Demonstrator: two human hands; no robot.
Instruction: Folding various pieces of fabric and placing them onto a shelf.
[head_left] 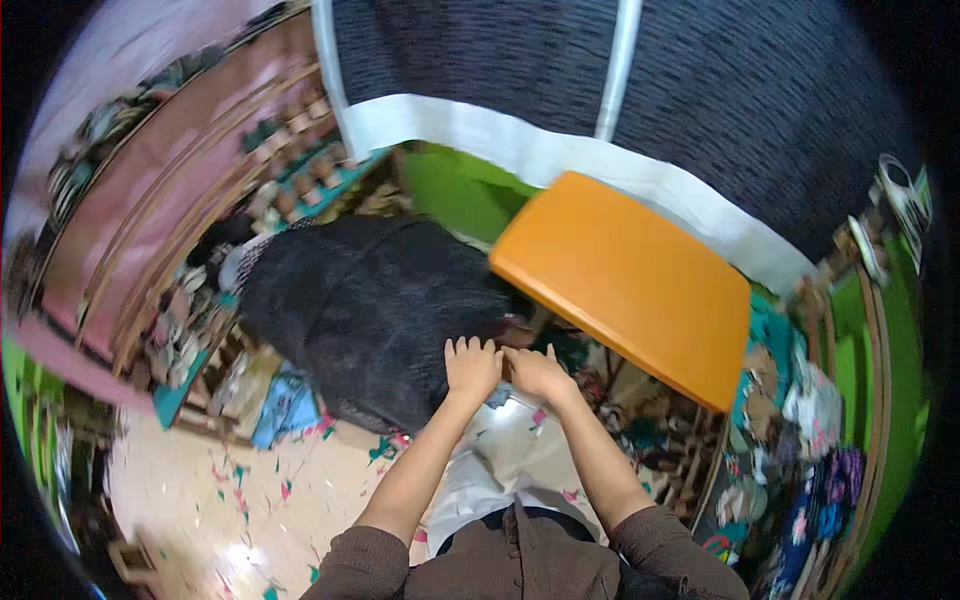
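My left hand is palm down at the right edge of a large, dark, bulging sack or cloth bundle. Its fingers are spread, and I cannot tell whether they press on the cloth. Close beside it, nearly touching, is my right hand, with its fingers apart and one pointing forward. No held thing shows in either hand. Ahead and to the right, a flat orange board or tabletop with rounded corners slants above the clutter, apart from my hands.
Wooden racks with footwear run along the left wall. More racks with clothes and bags stand at right. Scraps of coloured material litter the pale floor. A blue cloth lies by the bundle. A dark textured curtain hangs behind.
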